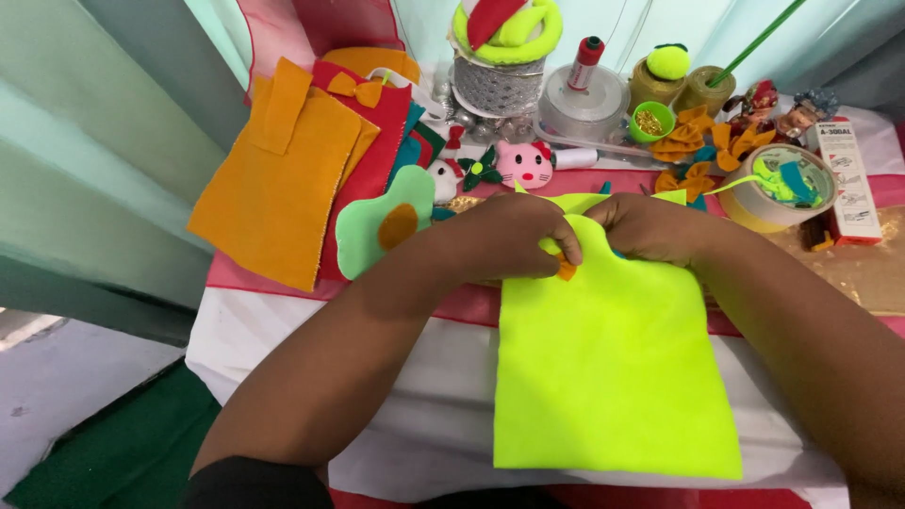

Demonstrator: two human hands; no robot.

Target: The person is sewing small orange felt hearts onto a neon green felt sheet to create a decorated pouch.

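Both grips pinched on neon-yellow felt sheet [613,368], orange felt stack [283,179] left, tape roll [778,193] right.

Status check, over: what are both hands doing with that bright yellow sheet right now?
Left hand and right hand pinch yellow felt sheet at its top edge. Small orange piece between fingers. Orange felt lies apart, left.

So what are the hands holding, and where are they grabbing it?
Both the left hand and the right hand pinch the neon yellow felt sheet at its top edge, beside a small orange piece.
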